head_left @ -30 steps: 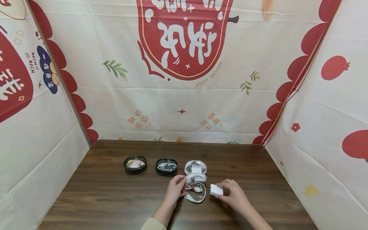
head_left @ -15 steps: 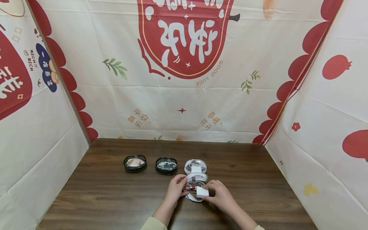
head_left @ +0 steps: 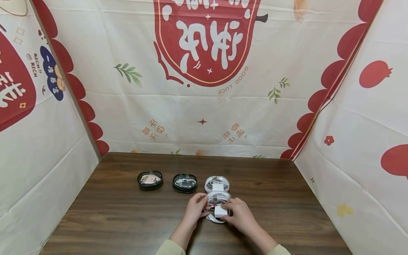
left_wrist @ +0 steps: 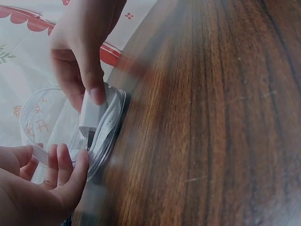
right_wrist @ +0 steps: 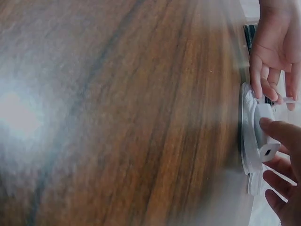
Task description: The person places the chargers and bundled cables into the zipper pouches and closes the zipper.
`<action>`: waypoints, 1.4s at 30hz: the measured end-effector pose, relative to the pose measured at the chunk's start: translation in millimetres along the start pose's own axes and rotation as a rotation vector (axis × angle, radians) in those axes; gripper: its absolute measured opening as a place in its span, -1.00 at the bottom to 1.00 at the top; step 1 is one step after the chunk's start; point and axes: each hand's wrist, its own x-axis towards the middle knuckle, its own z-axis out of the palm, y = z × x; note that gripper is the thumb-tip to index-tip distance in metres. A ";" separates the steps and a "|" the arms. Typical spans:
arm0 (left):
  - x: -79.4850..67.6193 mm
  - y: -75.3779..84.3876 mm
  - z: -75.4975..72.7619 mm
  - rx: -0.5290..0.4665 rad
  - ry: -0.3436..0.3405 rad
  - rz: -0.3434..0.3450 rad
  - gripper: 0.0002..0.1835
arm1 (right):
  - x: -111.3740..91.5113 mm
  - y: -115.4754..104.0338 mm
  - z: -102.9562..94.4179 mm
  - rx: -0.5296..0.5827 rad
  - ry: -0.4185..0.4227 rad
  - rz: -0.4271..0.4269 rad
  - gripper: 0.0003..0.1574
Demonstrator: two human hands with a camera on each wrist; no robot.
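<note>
A small clear oval case point(head_left: 211, 217) with white zipper trim lies open on the table, its lid point(head_left: 219, 196) raised on the far side. My left hand point(head_left: 192, 209) grips the case's left edge, with fingers at the rim in the left wrist view. My right hand point(head_left: 241, 215) pinches a white plug charger point(head_left: 220, 211) between thumb and fingers, right over the open case. The charger's USB port point(right_wrist: 268, 152) shows in the right wrist view. A coiled white cable with a red tie inside the case is mostly hidden by the charger and fingers.
Directly behind the open case stands a white-trimmed clear case point(head_left: 209, 181) with a charger and cable inside. To the left are two black-trimmed cases, one with a white cable point(head_left: 185, 183), the other with a pinkish charger point(head_left: 150, 180). Printed cloth walls point(head_left: 204, 138) surround the brown table point(head_left: 127, 219).
My right hand has moved left with the charger, from beside the open case to over it. The left hand has stayed at the case's edge.
</note>
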 end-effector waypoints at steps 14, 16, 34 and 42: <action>1.3 -1.2 -1.1 0.017 0.003 -0.002 -0.78 | 1.0 -8.6 11.2 -0.093 0.027 0.088 -0.54; 1.3 -1.0 -1.8 0.030 0.005 0.002 -0.77 | 0.2 -8.8 10.6 -0.093 0.036 0.080 -0.53; -6.5 4.8 -13.5 0.258 -0.015 0.072 -0.68 | -6.0 3.5 -19.5 0.030 0.250 0.210 -0.75; 5.8 10.3 -23.5 0.518 -0.004 0.178 -0.67 | 7.8 -5.5 -17.4 0.098 0.143 0.173 -0.71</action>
